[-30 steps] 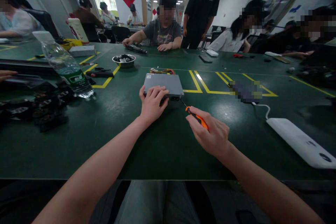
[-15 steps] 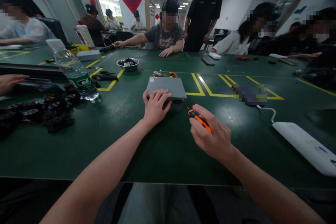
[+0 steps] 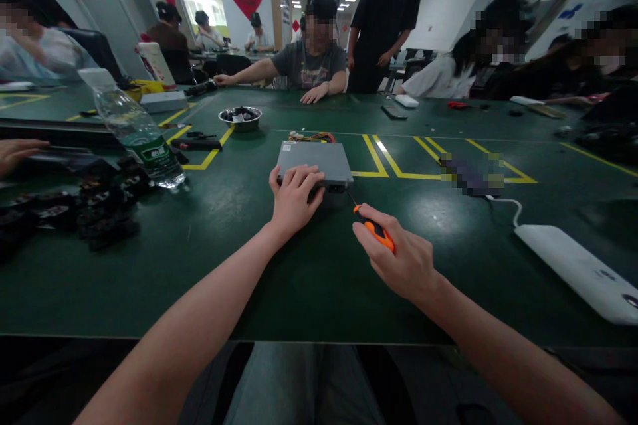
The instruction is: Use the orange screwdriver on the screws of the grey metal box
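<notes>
A grey metal computer power supply (image 3: 319, 154) lies flat on the green table, its bundle of coloured wires (image 3: 314, 137) showing behind it. My left hand (image 3: 297, 196) grips its near left edge, fingers over the top and the thumb by the front face. In my right hand (image 3: 399, 246) is an orange and black screwdriver (image 3: 375, 228), fingers wrapped round the handle. The thin shaft points up and left to the near right corner of the power supply. Whether the tip sits in a screw there is too small to make out.
A tilted water bottle (image 3: 139, 136) and black packets (image 3: 107, 212) stand at left, near another person's hand (image 3: 20, 154). Behind are a metal bowl (image 3: 240, 118) of small parts and a seated person (image 3: 314, 56). At right, a white power bank (image 3: 573, 269) is cabled to a phone (image 3: 468, 174).
My right hand and the screwdriver have shifted slightly left, with the handle turned a little. My left hand stays on the power supply. The whole view has moved slightly.
</notes>
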A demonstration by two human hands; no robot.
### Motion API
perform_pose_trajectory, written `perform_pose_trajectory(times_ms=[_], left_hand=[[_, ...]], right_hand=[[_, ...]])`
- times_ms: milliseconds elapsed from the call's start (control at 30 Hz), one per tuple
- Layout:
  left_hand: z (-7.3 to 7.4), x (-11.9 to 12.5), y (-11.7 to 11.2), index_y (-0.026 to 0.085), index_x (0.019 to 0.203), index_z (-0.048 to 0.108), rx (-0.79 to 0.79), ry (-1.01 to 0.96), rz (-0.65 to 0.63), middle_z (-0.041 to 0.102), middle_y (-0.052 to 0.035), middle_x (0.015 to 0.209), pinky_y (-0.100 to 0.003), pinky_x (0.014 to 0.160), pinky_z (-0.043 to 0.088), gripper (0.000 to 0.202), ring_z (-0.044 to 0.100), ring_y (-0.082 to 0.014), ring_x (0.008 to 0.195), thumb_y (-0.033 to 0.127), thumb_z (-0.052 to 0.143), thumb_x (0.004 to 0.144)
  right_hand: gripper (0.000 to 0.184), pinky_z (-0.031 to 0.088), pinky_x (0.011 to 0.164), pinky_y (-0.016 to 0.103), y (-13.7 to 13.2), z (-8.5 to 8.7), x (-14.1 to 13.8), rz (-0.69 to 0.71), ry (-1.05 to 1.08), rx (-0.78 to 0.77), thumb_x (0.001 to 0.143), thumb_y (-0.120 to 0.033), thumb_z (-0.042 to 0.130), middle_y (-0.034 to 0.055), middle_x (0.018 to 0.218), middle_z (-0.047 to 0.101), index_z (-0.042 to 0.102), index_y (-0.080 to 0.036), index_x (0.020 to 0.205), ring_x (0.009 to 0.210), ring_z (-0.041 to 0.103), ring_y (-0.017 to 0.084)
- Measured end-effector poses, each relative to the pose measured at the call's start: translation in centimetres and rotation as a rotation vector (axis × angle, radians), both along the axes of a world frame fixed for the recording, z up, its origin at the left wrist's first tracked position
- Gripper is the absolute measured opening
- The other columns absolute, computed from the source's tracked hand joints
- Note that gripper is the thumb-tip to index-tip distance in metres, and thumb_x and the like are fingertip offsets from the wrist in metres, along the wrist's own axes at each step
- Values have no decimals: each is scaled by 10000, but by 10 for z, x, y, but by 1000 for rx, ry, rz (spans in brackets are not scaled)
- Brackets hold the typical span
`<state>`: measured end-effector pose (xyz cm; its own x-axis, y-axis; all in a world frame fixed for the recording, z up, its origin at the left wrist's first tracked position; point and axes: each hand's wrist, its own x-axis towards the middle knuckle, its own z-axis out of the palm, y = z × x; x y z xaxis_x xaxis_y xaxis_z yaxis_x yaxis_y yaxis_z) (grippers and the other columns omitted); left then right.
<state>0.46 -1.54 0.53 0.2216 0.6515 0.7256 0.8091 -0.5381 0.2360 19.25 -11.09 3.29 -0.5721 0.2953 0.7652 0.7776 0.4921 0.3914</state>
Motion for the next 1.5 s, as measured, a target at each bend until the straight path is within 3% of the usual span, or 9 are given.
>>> perform_pose_trajectory(times_ms=[133,467,733,1100,1500], left_hand=[[0,0,0,304,1035,553,-2,8,6,597,5,1157,-482,1055,99,199,464,-212,1142,293,491,846],[-1,0,0,307,1034,549,-3,3,6,593,8,1165,-476,1052,106,194,463,-207,1144,300,484,850],[-1,-1,0,301,1039,546,-2,5,4,593,4,1167,-475,1049,112,200,458,-209,1152,293,485,849],[-1,-2,1,291,1040,548,16,18,0,594,8,1169,-468,1039,122,208,467,-202,1144,271,498,839],[-3,-1,2,289,1032,545,33,9,-4,595,10,1157,-492,1052,96,201,472,-201,1137,267,510,835]], right_hand=[[286,437,617,156,1,-2,3,-18,29,10,780,-110,553,59,1076,614,532,-224,1041,796,625,94],[342,496,732,217,1,-1,0,59,42,-13,742,-94,586,98,1070,614,496,-190,1058,932,618,149],[316,516,800,260,0,-4,-3,234,26,-46,732,-82,596,107,1134,565,519,-190,1019,1084,549,181],[277,512,804,257,8,-13,-9,230,-8,-75,756,-101,588,120,1109,580,534,-184,1015,1117,525,188],[217,497,830,280,5,-9,-19,185,-27,-52,746,-94,595,128,1087,598,538,-177,938,1085,548,203]])
